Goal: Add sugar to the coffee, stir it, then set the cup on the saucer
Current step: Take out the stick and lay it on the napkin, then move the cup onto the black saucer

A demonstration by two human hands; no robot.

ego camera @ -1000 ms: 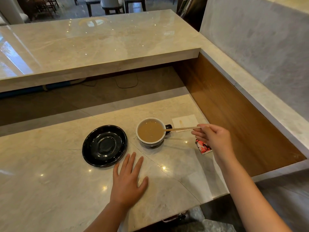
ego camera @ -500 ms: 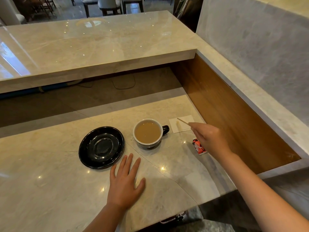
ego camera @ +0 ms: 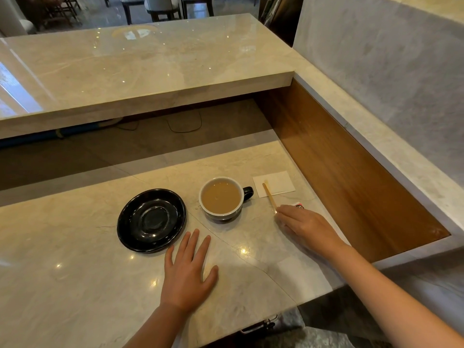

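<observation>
Right grip (ego camera: 305,226) lowers stirrer (ego camera: 269,195) (onto napkin (ego camera: 275,183)).

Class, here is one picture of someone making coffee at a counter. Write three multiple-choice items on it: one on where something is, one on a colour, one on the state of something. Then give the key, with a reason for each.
1. Where is the saucer relative to the cup?
A. To its left
B. Under it
C. To its right

2. What colour is the saucer?
A. White
B. Black
C. Red

3. What is the left hand doing?
A. Gripping the cup
B. Holding the stirrer
C. Lying flat on the counter

Key:
1 A: the saucer sits empty left of the cup, apart from it.
2 B: it is glossy black.
3 C: its fingers are spread, palm down on the counter; the right hand is at the stirrer, whose far end lies on the napkin.
</observation>
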